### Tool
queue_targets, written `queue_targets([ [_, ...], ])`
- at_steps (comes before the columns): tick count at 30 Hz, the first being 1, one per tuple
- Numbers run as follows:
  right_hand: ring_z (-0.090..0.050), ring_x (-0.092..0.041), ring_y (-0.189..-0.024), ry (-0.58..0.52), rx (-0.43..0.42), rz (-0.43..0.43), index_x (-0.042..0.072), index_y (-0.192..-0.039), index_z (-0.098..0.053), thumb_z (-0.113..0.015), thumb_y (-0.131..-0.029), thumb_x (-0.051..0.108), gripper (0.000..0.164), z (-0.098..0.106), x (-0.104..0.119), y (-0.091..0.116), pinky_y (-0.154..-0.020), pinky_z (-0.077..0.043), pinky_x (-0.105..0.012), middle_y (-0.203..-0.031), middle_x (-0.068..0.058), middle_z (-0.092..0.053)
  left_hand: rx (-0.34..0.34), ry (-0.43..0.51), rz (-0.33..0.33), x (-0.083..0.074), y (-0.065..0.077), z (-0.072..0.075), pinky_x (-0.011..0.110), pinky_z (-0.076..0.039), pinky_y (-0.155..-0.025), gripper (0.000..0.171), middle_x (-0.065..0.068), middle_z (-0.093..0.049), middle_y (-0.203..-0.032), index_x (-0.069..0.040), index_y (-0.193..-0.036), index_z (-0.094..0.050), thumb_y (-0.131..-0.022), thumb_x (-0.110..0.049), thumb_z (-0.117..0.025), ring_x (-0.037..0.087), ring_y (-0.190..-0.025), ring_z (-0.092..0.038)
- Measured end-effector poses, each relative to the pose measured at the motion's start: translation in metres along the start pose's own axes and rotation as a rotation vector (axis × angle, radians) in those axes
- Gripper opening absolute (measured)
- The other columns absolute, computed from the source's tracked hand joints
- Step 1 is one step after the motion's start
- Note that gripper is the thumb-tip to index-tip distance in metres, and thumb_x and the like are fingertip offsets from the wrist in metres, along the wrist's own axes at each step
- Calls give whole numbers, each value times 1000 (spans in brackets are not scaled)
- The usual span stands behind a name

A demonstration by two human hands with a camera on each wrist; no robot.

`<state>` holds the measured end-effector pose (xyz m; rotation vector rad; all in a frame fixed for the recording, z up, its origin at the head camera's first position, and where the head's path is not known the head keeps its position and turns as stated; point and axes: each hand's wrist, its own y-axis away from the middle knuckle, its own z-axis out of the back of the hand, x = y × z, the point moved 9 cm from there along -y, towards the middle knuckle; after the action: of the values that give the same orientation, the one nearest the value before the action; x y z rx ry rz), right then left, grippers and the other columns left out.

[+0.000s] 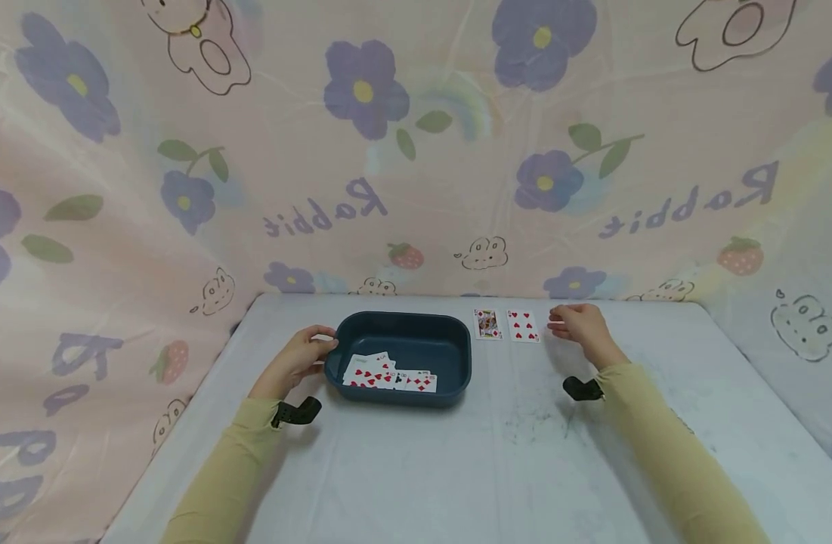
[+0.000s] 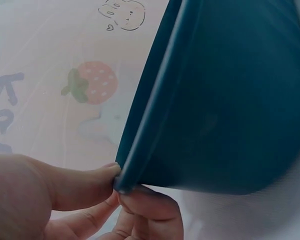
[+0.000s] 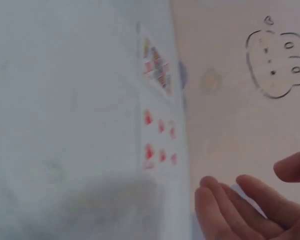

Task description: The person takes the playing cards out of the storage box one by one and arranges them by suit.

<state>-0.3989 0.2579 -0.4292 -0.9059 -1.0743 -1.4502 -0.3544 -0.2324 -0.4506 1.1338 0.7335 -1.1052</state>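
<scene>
My left hand (image 1: 296,361) pinches the left rim of a dark blue plastic basin (image 1: 450,344). In the left wrist view the thumb (image 2: 85,187) lies on one side of the rim and a curled finger on the other. Several playing cards (image 1: 371,374) lie overlapping inside the basin, by its near wall. To the basin's right, a face card of diamonds (image 1: 487,324) and a six of hearts (image 1: 523,326) lie face up side by side on the table. Just right of the six, my right hand (image 1: 582,326) hovers with loosely bent fingers, holding nothing.
A white cloth covers the table (image 1: 416,468), with grey smudges in front of the cards. Behind it and at the left hangs a printed curtain (image 1: 429,204) with flowers and rabbits. Black wrist straps (image 1: 298,412) sit at both cuffs.
</scene>
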Motion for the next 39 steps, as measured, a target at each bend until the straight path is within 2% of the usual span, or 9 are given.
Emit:
queue_targets([
  [3, -49, -41, -120, -20, 40, 66, -14, -137, -37, -40, -102, 21, 49, -6, 25, -5, -95, -43, -43, -134, -33, -44, 5, 9, -11, 0, 0, 2, 31, -47, -71, 37, 20, -57, -116, -4, -132, -46, -98, -17, -54, 31, -98, -56],
  [7, -52, -40, -118, -11, 104, 120, -10, -137, -40, -43, -102, 21, 47, -28, 59, -8, -95, -43, -43, -130, -31, -49, 18, 37, -13, -1, 2, 3, 30, -46, -70, 37, 20, -56, -115, -5, -131, -46, -98, -17, -55, 29, -95, -55],
  [11, -55, -40, -113, 5, 207, 194, -7, -132, -46, -47, -100, 17, 40, -69, 91, -5, -93, -45, -44, -122, -28, -56, 20, 52, -9, -2, 3, 4, 30, -45, -69, 35, 19, -56, -113, -6, -130, -47, -98, -16, -54, 25, -90, -55],
  [18, -62, -36, -104, 159, 491, 364, -3, -126, -53, -49, -100, 16, 33, -148, 130, 10, -88, -48, -45, -112, -23, -63, 21, 86, -2, 2, 1, -1, 29, -45, -70, 34, 16, -58, -107, -5, -129, -48, -97, -15, -55, 22, -85, -56],
  [23, -59, -38, -108, 216, 681, 340, 0, -128, -53, -50, -100, 18, 34, -195, 136, 18, -88, -49, -42, -115, -22, -63, 6, 77, 3, 3, 1, 0, 29, -46, -70, 35, 19, -55, -113, -6, -131, -48, -98, -16, -55, 25, -89, -55],
  [26, -58, -37, -110, 222, 753, 291, -1, -128, -54, -52, -99, 19, 35, -218, 134, 20, -89, -48, -40, -117, -22, -62, -2, 72, 4, 3, 0, 1, 29, -46, -71, 35, 20, -55, -115, -7, -131, -48, -98, -17, -55, 27, -93, -55],
  [33, -60, -31, -108, 300, 806, 212, -5, -131, -51, -54, -98, 21, 42, -257, 120, 16, -89, -48, -38, -118, -20, -62, -5, 68, 1, 4, -1, 1, 29, -46, -69, 35, 20, -56, -113, -7, -130, -49, -97, -16, -56, 29, -93, -56],
  [39, -59, -31, -110, 260, 823, 170, -7, -132, -49, -51, -99, 20, 42, -276, 109, 11, -90, -48, -39, -125, -25, -56, -19, 88, 4, 5, 0, 1, 29, -47, -68, 33, 19, -57, -112, -8, -128, -50, -97, -16, -57, 28, -91, -57],
])
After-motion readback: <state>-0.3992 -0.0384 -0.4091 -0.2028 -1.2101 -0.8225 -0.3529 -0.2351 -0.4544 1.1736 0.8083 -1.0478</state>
